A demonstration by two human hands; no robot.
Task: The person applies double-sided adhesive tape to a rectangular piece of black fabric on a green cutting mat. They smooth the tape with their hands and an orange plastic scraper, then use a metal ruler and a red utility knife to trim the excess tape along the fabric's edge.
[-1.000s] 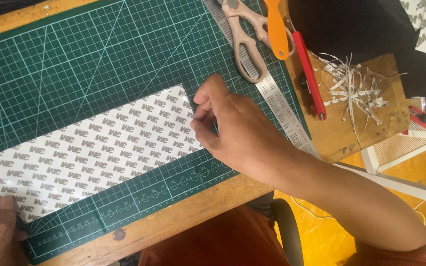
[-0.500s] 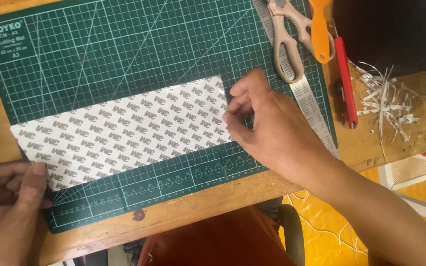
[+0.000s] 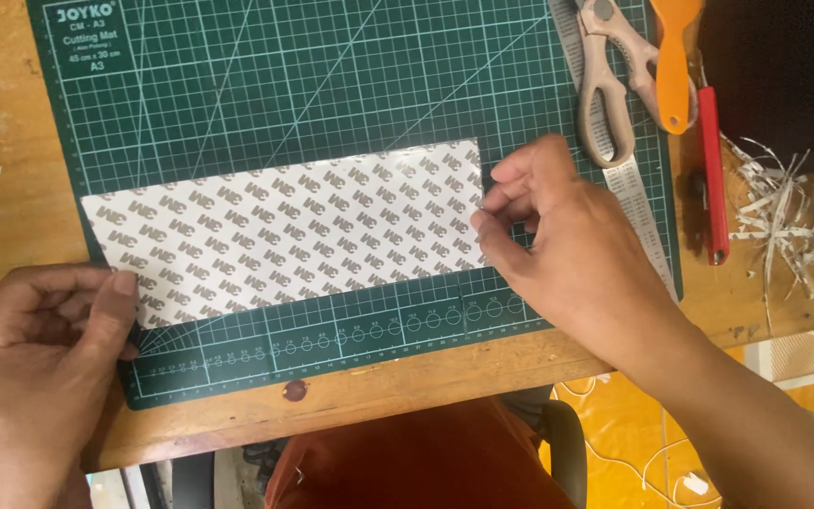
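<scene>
A worn wooden table [image 3: 11, 141] carries a green cutting mat [image 3: 332, 85] ruled with a pale grid, and a long white sheet [image 3: 284, 231] covered in a repeating grey print lies flat across the mat's lower half. Its long axis runs left to right, tilted slightly so the right end sits higher than the left.

The right hand [image 3: 567, 250] is at the sheet's right short edge, fingertips [image 3: 494, 224] pinched together on that edge, thumb and forefinger closed on the paper near the corner. The left hand [image 3: 44, 363] rests at the opposite end, loosely curled, its thumb [image 3: 117, 306] pressing down just at the sheet's lower-left corner. So each hand has one end; the sheet stretches between them.

Above the right hand, off the sheet, a pair of beige-handled scissors [image 3: 610, 85] lies over a steel ruler [image 3: 628, 170], with an orange-handled tool [image 3: 673, 61] and a red knife [image 3: 711, 174] just beside. Thin white paper shavings [image 3: 784, 221] are scattered on the bare wood at the far right. An orange garment [image 3: 416, 462] shows below the table edge.
</scene>
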